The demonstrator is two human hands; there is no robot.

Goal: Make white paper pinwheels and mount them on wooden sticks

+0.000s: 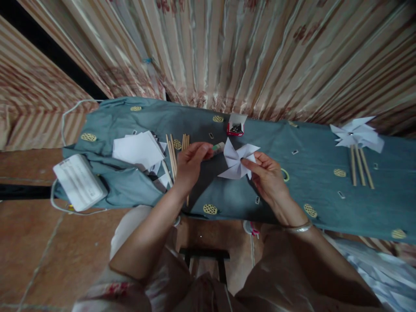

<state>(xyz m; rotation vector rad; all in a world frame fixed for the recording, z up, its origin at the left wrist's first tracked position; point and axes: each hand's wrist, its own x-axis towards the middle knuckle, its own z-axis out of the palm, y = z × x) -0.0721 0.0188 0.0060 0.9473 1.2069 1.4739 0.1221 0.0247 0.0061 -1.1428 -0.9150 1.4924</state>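
Note:
My right hand [264, 171] is closed on a folded white paper pinwheel [236, 161], with the thumb near its middle and the other fingers behind it. A small dark spot shows at the pinwheel's centre by the thumb tip. My left hand [192, 162] is closed in a pinch to the left of the pinwheel. Right at its fingertips is a small white-and-green tube [218, 148]; whether the fingers hold it or it lies behind them, I cannot tell. Beyond the pinwheel stands an open red box [235, 128] of small dark metal pieces.
Wooden sticks [171, 154] and white paper sheets [138, 149] lie left of my hands on the green cloth [198, 115]. A white box-shaped device [79, 182] with a cord sits at the left edge. Far right, white pinwheels [355, 134] lie by several sticks [361, 167].

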